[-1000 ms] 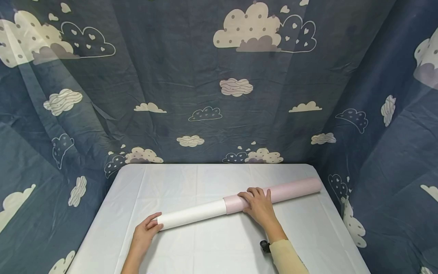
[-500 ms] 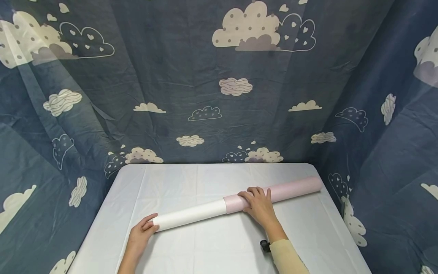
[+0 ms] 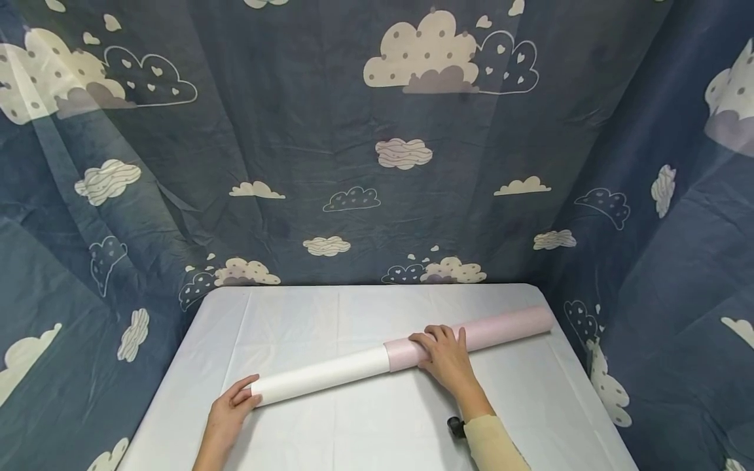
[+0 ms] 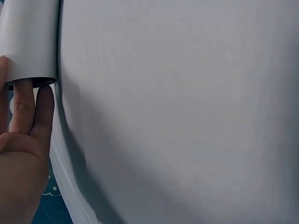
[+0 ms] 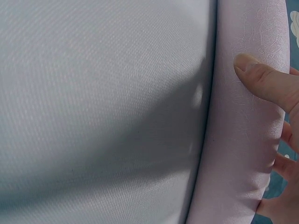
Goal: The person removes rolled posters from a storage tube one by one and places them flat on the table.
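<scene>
Across the table slants a textured pink roll [image 3: 508, 328], resembling rolled wallpaper. A hollow white tube [image 3: 321, 377] sticks out of its left end. My left hand [image 3: 225, 413] pinches the tube's free end. In the left wrist view, two fingers [image 4: 24, 107] reach the dark opening of the tube, and another digit lies against its outer wall. My right hand [image 3: 450, 366] grips the pink roll near the end where the white tube emerges. In the right wrist view, the thumb [image 5: 261, 79] presses on the near side, while the other fingers go over the far side, partly hidden.
A white cloth covers the table [image 3: 294, 314]. Dark blue curtains [image 3: 330, 150] with cloud prints hang behind and at both sides. A small black device [image 3: 456, 427] sits at the right wrist.
My left hand has moved left and toward the front edge, drawing the white tube along. More of the tube shows outside the pink roll. The right hand and pink roll stay nearly in place.
</scene>
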The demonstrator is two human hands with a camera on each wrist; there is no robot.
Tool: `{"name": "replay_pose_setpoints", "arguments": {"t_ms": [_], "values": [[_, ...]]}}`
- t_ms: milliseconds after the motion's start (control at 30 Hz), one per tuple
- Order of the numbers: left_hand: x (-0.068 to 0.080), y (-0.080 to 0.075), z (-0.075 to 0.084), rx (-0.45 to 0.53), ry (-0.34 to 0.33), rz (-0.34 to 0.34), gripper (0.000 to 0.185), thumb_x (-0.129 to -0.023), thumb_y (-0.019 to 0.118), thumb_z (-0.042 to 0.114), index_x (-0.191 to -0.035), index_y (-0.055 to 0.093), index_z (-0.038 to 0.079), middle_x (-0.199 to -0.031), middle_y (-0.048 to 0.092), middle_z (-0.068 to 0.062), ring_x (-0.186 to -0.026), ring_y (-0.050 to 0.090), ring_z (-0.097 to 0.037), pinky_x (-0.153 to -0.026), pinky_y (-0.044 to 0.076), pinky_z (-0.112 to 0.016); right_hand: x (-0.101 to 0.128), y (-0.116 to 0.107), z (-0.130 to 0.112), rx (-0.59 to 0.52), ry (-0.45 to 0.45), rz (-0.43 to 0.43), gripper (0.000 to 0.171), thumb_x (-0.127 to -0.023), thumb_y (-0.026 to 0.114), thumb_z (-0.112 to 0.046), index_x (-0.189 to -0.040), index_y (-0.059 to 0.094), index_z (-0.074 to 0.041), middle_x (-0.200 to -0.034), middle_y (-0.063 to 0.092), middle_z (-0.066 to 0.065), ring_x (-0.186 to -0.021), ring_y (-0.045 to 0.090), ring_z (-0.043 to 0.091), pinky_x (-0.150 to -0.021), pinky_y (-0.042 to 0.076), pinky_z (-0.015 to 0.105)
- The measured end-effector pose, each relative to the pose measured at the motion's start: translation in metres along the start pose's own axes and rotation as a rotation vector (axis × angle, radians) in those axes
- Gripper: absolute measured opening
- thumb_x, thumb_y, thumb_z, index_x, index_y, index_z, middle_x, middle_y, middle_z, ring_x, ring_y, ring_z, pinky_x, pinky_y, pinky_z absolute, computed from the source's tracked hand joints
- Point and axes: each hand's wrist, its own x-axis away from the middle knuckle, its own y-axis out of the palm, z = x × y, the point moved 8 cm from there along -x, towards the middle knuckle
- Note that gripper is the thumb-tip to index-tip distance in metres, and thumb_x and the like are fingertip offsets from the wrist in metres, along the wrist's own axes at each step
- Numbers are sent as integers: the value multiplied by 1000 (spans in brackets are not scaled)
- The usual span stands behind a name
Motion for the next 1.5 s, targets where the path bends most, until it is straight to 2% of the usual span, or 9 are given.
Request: {"name": "replay_pose_setpoints", "arguments": {"t_ms": [300,533,900,1033,1233,1500], "values": [[1,-8,-7,-11,-32,-24,58,-95,81,27,-148,63,13,-109,82,3,-94,61,7,-80,46,-16,2,2,-2,10,-8,14,60,-76,96,-27,-130,69,-36,-136,65,6,-136,54,37,-117,28,83],[1,-24,-16,-17,-69,-39,61,-96,80,32,-152,60,15,-116,81,4,-94,58,17,-82,47,-12,3,3,-1,11,-8,15,61,-76,96,-27,-130,69,-36,-135,64,6,-136,54,37,-117,28,83],[-2,-43,-26,-84,-73,-63,75,-93,80,49,-155,55,17,-121,80,4,-97,59,16,-84,50,-13,2,-2,-1,3,-8,15,61,-76,96,-27,-130,68,-36,-135,64,6,-135,54,36,-117,28,83],[-3,-49,-31,-70,-81,-72,77,-93,80,48,-157,52,15,-122,79,5,-96,59,18,-84,51,-12,2,-1,0,4,-9,19,62,-76,96,-27,-130,68,-36,-136,64,6,-136,54,36,-117,28,83],[-4,-61,-36,-63,-89,-69,82,-93,78,53,-160,48,16,-116,75,17,-98,53,22,-85,48,-6,2,0,-1,6,-14,29,62,-75,97,-26,-129,69,-36,-134,64,6,-135,54,37,-116,29,83],[-8,-72,-42,-14,-113,-63,78,-98,77,44,-162,44,15,-107,72,23,-96,54,21,-83,52,-7,2,1,0,1,-5,20,62,-75,97,-26,-130,69,-36,-136,64,7,-136,53,37,-117,27,83]]}}
